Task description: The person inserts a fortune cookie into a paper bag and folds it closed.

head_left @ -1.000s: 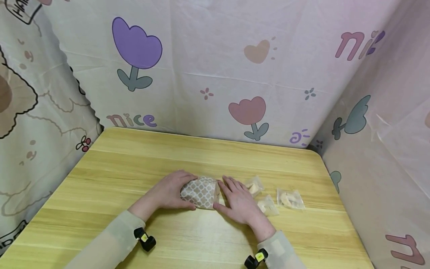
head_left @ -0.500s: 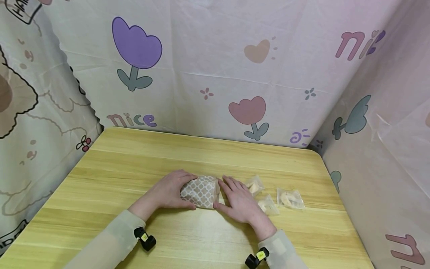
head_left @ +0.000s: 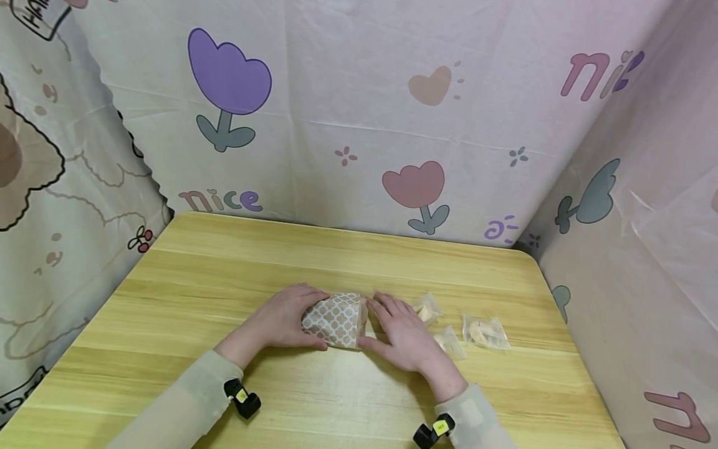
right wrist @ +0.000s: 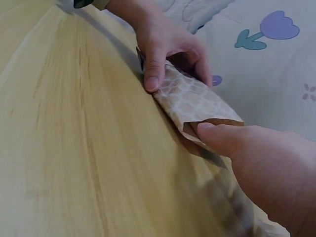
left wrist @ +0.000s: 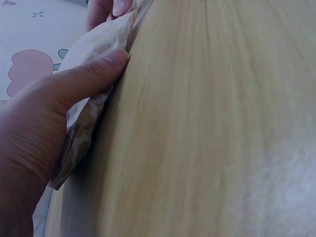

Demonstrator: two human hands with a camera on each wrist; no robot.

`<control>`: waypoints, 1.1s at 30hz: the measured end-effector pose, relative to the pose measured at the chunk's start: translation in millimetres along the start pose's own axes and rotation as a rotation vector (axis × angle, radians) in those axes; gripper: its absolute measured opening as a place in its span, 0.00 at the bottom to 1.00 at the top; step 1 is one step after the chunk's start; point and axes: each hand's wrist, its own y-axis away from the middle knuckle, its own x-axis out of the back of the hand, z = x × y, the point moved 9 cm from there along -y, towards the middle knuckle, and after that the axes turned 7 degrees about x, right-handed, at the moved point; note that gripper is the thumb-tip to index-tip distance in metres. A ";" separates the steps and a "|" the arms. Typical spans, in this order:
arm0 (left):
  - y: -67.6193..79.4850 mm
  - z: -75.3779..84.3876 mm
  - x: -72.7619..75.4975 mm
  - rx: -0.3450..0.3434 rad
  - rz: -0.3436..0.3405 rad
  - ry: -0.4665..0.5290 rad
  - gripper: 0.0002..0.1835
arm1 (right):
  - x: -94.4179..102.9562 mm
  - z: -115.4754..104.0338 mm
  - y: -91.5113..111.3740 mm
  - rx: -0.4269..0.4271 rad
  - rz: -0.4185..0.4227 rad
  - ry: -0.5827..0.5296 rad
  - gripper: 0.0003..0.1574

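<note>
A small paper bag [head_left: 334, 321] with a white-and-tan lattice print lies on the wooden table, its mouth facing right. My left hand [head_left: 285, 318] grips the bag's left end, thumb on the near edge and fingers over the far edge. At the mouth, my right hand [head_left: 405, 337] has its fingers spread and fairly straight. In the right wrist view, the bag [right wrist: 195, 101] gapes at its end, and my right thumb [right wrist: 217, 136] touches the mouth's edge. What the bag contains is hidden.
To the right of my right hand lie three small clear packets: a far one [head_left: 427, 310], a near one [head_left: 450, 342] and a right one [head_left: 485, 333], each with something pale inside. Printed cloth [head_left: 348, 112] hangs behind and beside the table [head_left: 314, 255].
My right hand has shifted slightly right, its fingertips easing a little away from the bag's mouth. The left hand and the bag have stayed nearly still.
</note>
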 end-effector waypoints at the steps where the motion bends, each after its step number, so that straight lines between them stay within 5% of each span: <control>1: 0.0 0.1 -0.1 0.000 -0.001 0.000 0.57 | 1.8 -0.2 0.3 0.004 0.010 -0.002 0.57; 33: 0.0 1.8 0.5 -0.003 0.000 -0.002 0.48 | 66.1 31.3 35.5 -0.014 0.189 -0.014 0.51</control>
